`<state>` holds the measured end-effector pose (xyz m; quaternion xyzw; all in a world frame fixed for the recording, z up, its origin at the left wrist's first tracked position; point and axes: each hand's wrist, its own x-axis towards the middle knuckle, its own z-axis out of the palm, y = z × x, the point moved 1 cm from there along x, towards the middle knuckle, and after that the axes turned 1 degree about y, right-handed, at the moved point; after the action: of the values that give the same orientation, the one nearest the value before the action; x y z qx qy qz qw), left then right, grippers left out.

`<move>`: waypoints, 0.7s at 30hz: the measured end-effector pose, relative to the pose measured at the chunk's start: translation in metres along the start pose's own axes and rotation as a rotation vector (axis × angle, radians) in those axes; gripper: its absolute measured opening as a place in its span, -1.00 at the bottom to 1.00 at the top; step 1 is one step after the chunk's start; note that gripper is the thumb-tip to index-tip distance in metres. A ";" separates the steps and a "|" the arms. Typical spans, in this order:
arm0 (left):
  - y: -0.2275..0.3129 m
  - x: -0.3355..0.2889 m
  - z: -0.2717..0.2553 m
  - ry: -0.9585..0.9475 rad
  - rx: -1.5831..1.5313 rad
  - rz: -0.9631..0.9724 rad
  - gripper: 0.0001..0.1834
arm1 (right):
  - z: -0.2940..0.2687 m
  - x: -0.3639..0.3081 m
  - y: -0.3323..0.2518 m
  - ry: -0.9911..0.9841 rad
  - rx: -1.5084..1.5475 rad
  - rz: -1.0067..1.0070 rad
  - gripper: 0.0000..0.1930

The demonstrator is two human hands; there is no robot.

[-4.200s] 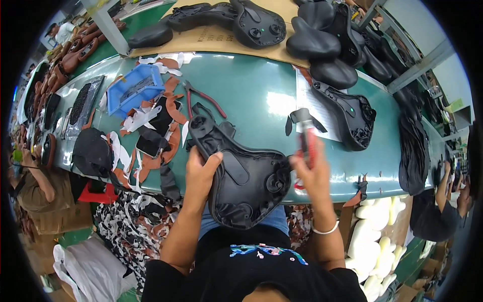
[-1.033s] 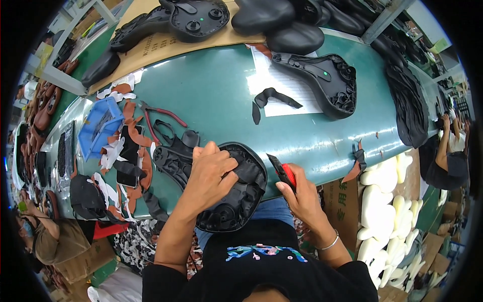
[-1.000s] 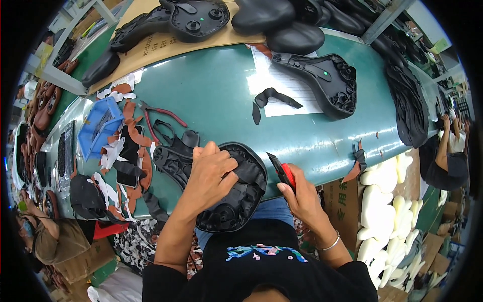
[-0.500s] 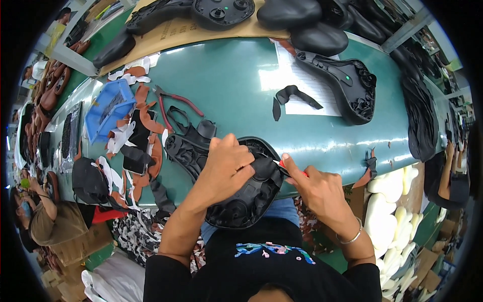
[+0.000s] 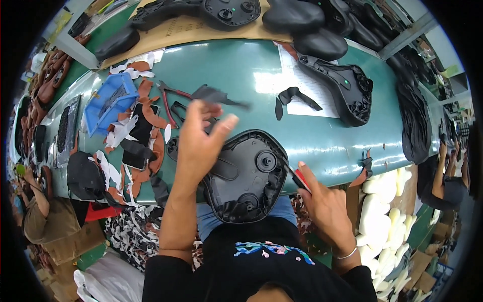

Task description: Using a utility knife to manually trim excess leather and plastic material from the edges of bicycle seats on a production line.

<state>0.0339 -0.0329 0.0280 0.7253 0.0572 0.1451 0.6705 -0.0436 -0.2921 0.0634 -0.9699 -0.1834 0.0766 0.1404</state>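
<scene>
- Head view, centre: black saddle base (image 5: 247,177) lies underside up at the near edge of the green table (image 5: 241,75), its broad end hanging over the person's lap, ribs and round bosses showing.
- Left hand (image 5: 198,143) is raised just over the base's left side, fingers spread and loose; a thin black strip of trimmed material (image 5: 217,95) runs from its fingertips, pinched there as far as the blur lets one tell.
- Right hand (image 5: 324,204) sits at the base's right rim, closed around a red-handled cutter (image 5: 299,177) whose tip touches that rim.
- A bracelet (image 5: 347,254) circles the right wrist.
- Left of the base: blue tray (image 5: 109,103) among brown and white offcuts (image 5: 143,123), with red-handled pliers (image 5: 171,98) beside them and a dark cap (image 5: 84,176) near the table edge.
- Right, farther back: a second saddle base (image 5: 342,88), also underside up, rests partly on a white paper sheet (image 5: 302,83); a curled black scrap (image 5: 292,96) lies on that sheet.
- Far edge: finished black saddles (image 5: 294,17) on a cardboard sheet (image 5: 191,27).
- Lower right: stacked pale foam pads (image 5: 387,201) beside the table, and another person (image 5: 450,173) at the rim.
</scene>
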 end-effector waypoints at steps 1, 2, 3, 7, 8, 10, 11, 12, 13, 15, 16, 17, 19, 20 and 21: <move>-0.005 -0.002 -0.002 -0.133 0.342 0.136 -0.63 | -0.002 0.004 0.000 0.001 -0.002 -0.010 -0.41; -0.009 -0.004 -0.002 -0.265 0.686 0.269 -0.61 | -0.003 0.009 -0.001 0.000 -0.072 -0.079 -0.40; -0.015 -0.004 0.000 -0.500 1.011 0.316 -0.58 | -0.004 0.015 0.000 0.000 -0.146 -0.141 -0.40; -0.015 -0.018 0.004 -0.290 0.966 0.382 -0.55 | -0.006 0.019 -0.007 -0.047 -0.295 -0.225 -0.41; -0.016 -0.028 0.006 -0.293 0.960 0.378 -0.55 | -0.001 0.010 -0.008 -0.058 -0.332 -0.199 -0.40; -0.015 -0.044 0.009 -0.135 1.019 0.302 -0.58 | 0.006 -0.006 -0.014 -0.067 -0.380 -0.174 -0.39; -0.014 -0.049 0.012 -0.089 0.991 0.287 -0.59 | 0.008 -0.013 -0.017 -0.055 -0.273 -0.108 -0.40; -0.015 -0.053 0.013 -0.086 0.991 0.287 -0.59 | 0.012 -0.020 -0.021 -0.042 -0.159 -0.049 -0.41; -0.017 -0.056 0.013 -0.052 1.012 0.261 -0.60 | 0.014 -0.029 -0.025 -0.109 -0.125 0.014 -0.45; -0.017 -0.064 0.007 -0.008 1.039 0.232 -0.60 | 0.007 -0.037 -0.023 -0.100 -0.044 0.017 -0.46; -0.018 -0.064 0.007 -0.005 1.059 0.257 -0.60 | 0.004 -0.037 -0.019 -0.085 0.030 0.029 -0.47; -0.018 -0.063 0.006 0.000 1.083 0.280 -0.60 | 0.005 -0.033 -0.015 -0.042 0.138 0.116 -0.42; -0.017 -0.062 0.009 -0.003 1.067 0.292 -0.60 | 0.014 0.000 -0.014 0.235 0.262 0.015 -0.40; -0.015 -0.065 0.007 -0.006 1.053 0.298 -0.61 | 0.018 0.017 -0.016 0.507 0.386 -0.090 -0.37; -0.014 -0.066 0.009 -0.006 1.046 0.304 -0.61 | 0.023 0.032 -0.016 0.415 0.396 -0.113 -0.36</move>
<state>-0.0245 -0.0581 0.0052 0.9627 0.0143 0.1903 0.1916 -0.0239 -0.2604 0.0436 -0.9067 -0.1862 -0.0973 0.3657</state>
